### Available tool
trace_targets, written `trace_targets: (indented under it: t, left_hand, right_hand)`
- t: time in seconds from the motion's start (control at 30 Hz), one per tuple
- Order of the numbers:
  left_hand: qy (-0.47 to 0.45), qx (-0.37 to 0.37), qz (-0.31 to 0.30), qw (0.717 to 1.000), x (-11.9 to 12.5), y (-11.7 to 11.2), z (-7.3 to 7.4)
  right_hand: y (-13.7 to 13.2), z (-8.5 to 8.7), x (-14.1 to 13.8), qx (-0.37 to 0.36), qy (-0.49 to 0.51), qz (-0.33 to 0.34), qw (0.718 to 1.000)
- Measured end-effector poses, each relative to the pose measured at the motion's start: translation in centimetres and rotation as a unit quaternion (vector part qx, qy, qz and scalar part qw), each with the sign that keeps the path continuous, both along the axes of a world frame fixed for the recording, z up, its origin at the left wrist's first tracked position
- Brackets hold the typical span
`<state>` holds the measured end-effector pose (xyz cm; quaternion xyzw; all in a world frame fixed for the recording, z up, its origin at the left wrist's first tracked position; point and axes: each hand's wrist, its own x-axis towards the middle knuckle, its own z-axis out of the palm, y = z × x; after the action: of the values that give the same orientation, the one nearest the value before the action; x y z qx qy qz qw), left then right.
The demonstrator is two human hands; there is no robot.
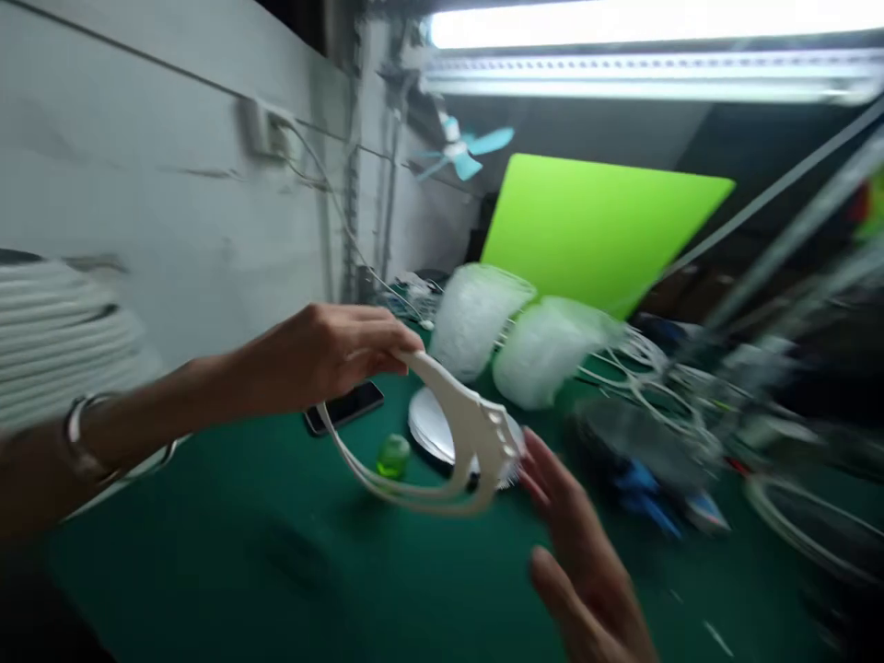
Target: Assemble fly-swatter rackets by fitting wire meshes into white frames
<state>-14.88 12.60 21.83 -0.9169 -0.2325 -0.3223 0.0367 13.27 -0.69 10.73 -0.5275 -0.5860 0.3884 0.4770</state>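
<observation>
My left hand (345,350) comes in from the left, its fingers closed on the upper end of a white curved plastic band (438,497). The band looks like a headband frame, with a wide flat part that has a row of small knobs at its right end. My right hand (580,543) is open, thumb apart from the fingers, its fingertips beside the knobbed end; whether they touch it I cannot tell. Behind the band, partly hidden by it, lies a stack of round white discs (429,424). A small green object (393,457) stands on the table below the band.
On the green table (276,571) lies a dark phone (349,407). Clear plastic-wrapped bundles (483,313) stand behind, before a bright green board (600,230). White cables (642,378) and a blue item (642,493) lie at right. A coil of white tubing (62,331) stands left.
</observation>
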Motion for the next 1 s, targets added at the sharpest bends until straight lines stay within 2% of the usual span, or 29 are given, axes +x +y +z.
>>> trace_targets:
  t: [0.07,0.1,0.2,0.27,0.3,0.37,0.43,0.5,0.57,0.67,0.77,0.87,0.93,1.0]
  left_hand:
    - [-0.042,-0.034,-0.045,0.998,3.5,-3.3,-2.5]
    - [-0.062,-0.068,-0.064,0.994,5.0,-4.6,-4.1]
    - [-0.09,-0.236,-0.109,0.961,8.5,-7.1,-8.8]
    - [-0.102,-0.346,-0.133,0.923,10.1,-8.3,-10.8]
    - [-0.114,-0.389,-0.143,0.903,10.7,-8.8,-11.2]
    - [-0.15,-0.453,-0.162,0.864,11.6,-9.6,-11.2]
    - [-0.174,-0.511,-0.178,0.823,12.1,-10.2,-10.6]
    - [-0.178,-0.564,-0.186,0.784,12.4,-10.5,-10.1]
    - [-0.171,-0.598,-0.183,0.761,12.4,-10.4,-9.8]
    - [-0.162,-0.602,-0.157,0.766,11.3,-9.9,-9.1]
    - [-0.14,-0.584,-0.152,0.785,8.8,-9.1,-7.4]
    - [-0.147,-0.549,-0.151,0.809,6.8,-9.0,-6.3]
    - [-0.142,-0.534,-0.138,0.822,7.0,-9.7,-6.6]
    - [-0.111,-0.569,-0.146,0.802,8.4,-10.9,-7.7]
  right_hand:
    - [-1.5,0.4,0.0,-0.016,0.052,0.076,0.996]
    - [-2.5,0.3,0.2,-0.028,0.08,0.088,0.993]
    - [-6.2,-0.3,1.4,-0.069,0.173,0.026,0.982]
    - [-8.4,-0.9,2.8,-0.122,0.253,-0.012,0.96]
    - [-9.3,-1.2,3.5,-0.153,0.286,-0.023,0.946]
    - [-10.5,-1.6,4.8,-0.196,0.301,-0.04,0.932]
    - [-11.0,-1.9,5.4,-0.196,0.275,-0.052,0.94]
    - [-11.0,-1.8,5.2,-0.198,0.28,-0.025,0.939]
    - [-10.8,-1.1,4.5,-0.219,0.324,0.012,0.92]
    - [-10.9,0.6,4.3,-0.224,0.359,-0.004,0.906]
    - [-11.2,1.6,6.3,-0.183,0.295,-0.076,0.935]
    - [-11.3,1.3,9.0,-0.126,0.153,-0.14,0.97]
    - [-11.2,0.9,9.7,-0.096,0.081,-0.154,0.98]
    - [-10.9,0.6,8.9,-0.072,0.045,-0.143,0.986]
